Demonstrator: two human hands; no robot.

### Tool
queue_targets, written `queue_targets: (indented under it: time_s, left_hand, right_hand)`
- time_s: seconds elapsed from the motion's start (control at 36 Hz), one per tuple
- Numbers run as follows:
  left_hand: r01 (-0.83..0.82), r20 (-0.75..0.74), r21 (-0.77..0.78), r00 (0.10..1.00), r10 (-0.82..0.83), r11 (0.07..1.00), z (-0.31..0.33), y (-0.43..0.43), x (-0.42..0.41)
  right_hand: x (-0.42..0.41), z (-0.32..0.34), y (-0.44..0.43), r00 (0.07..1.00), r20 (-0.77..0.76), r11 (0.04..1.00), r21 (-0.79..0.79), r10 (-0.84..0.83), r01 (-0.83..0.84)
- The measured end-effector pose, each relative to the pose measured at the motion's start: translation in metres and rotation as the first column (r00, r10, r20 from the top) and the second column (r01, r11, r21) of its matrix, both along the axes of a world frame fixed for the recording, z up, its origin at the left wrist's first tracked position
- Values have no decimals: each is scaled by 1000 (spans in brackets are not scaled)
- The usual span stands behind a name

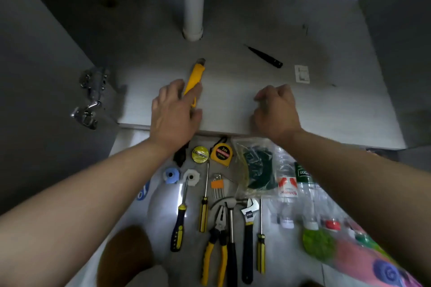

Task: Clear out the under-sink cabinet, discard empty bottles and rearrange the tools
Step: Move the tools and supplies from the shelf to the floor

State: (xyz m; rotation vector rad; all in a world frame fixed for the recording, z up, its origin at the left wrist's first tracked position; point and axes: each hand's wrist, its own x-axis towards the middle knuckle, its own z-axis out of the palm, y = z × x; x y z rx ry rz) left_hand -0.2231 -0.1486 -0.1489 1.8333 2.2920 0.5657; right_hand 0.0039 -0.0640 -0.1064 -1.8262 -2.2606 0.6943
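yellow knife (195,77), left hand (173,113) grips it (cabinet floor (229,102))

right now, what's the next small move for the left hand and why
Probably lift the yellow plastic utility knife out with the left hand that grips it, and lay it beside the row of hand tools outside. The knife lies on the grey cabinet floor with only a thin black pen-shaped tool and a small white packet.

The grey cabinet floor (233,105) before me holds a yellow plastic utility knife (196,74), a slim black pointed tool (264,57) far right, and perhaps a small white packet (302,74).
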Motion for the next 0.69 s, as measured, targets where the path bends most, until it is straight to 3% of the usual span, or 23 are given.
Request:
queue_targets:
  time_s: [0.11, 0.33, 0.5, 0.58, 0.69]
  left_hand:
    - [38, -23, -129, 999, -42, 991, -10, 22, -4]
    - [-54, 74, 101, 996, 46, 993, -9, 14, -4]
    - [-68, 240, 78, 970, 48, 995, -6, -10, 0]
    - [-65, 347, 95, 938, 29, 993, -4, -37, 5]
    - [-98, 446, 161, 895, 16, 982, -10, -79, 8]
  right_hand:
    - [0, -2, 44, 980, 193, 997, -62, 53, -42]
    - [-7, -14, 101, 964, 241, 990, -103, 116, -94]
    - [-19, -13, 122, 928, 322, 976, -166, 188, -140]
    - [-22, -1, 112, 871, 464, 987, -91, 162, -135]
    - [-14, -2, 83, 925, 378, 992, 92, 50, -91]
